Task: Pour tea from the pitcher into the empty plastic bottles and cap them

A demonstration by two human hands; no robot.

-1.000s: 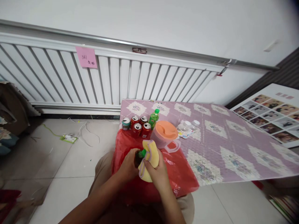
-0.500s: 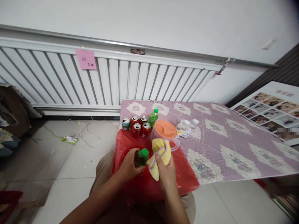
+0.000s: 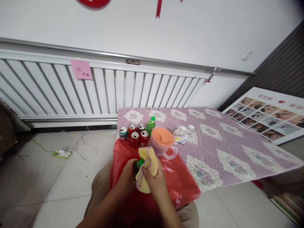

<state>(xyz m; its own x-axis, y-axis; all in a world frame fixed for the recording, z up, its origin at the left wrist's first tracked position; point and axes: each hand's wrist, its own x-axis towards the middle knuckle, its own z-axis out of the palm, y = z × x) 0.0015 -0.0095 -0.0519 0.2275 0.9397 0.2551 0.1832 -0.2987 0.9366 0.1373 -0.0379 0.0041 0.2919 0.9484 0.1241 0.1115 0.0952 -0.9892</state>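
Observation:
My left hand (image 3: 128,173) is wrapped round a dark green bottle (image 3: 136,167) with a green cap, held over the red plastic sheet (image 3: 174,182). In my right hand (image 3: 155,178) is a folded yellow cloth (image 3: 150,161) with a purple edge. The cloth lies against the bottle near its cap and hides much of it. Just beyond my hands stands a clear plastic pitcher (image 3: 155,146) with an orange lid (image 3: 162,136).
Several red drink cans (image 3: 143,138), a teal can (image 3: 123,133) and a green bottle (image 3: 150,126) stand left of the pitcher. Two clear bottles (image 3: 182,131) are to its right on the purple floral cloth (image 3: 211,131). A white radiator (image 3: 109,90) runs behind.
My right hand has brought the yellow cloth left, from beside the bottle onto it. The bottle's cap is now mostly covered. The whole view has shifted slightly.

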